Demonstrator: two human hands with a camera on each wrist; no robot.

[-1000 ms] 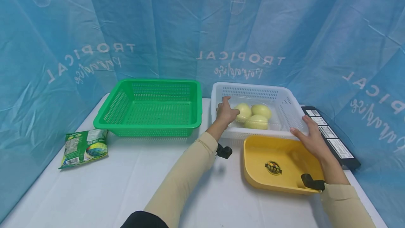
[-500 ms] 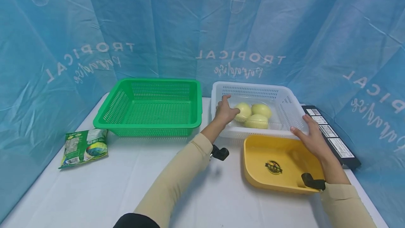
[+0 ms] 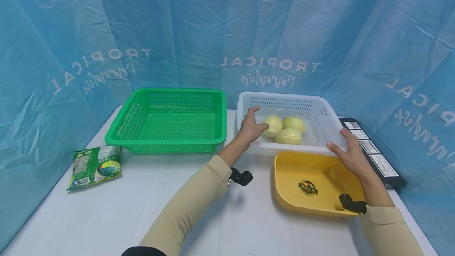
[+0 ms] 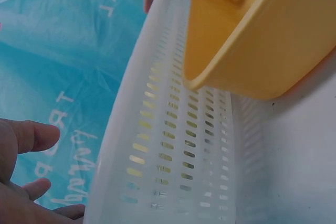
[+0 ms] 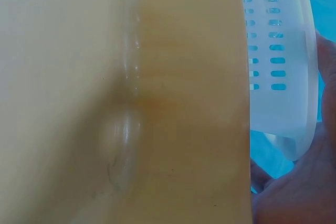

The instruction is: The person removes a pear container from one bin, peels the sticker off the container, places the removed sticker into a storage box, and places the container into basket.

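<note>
A white basket (image 3: 322,121) stands at the back right with three pale yellow, rounded fruits (image 3: 293,124) in it, in what looks like a clear plastic tray (image 3: 310,132). My left hand (image 3: 250,127) is over the basket's left side, fingers spread and thumb tip beside the leftmost fruit. In the left wrist view, its thumb and fingers stand apart with nothing between them. My right hand (image 3: 352,157) holds the basket's front right corner, thumb on the front rim and fingers along the right side. The right wrist view shows the palm close against that corner.
A yellow bin (image 3: 284,187) stands against the basket's front, under my right forearm. Left of the basket is a green basket (image 3: 167,143), with a green packet (image 3: 96,167) beside it. A black box (image 3: 376,155) lies at the right, before a blue curtain (image 3: 199,31).
My left wrist and forearm have shifted slightly left and toward me, while the fingertips stay near the same fruit. The right hand, basket and fruits look unmoved.
</note>
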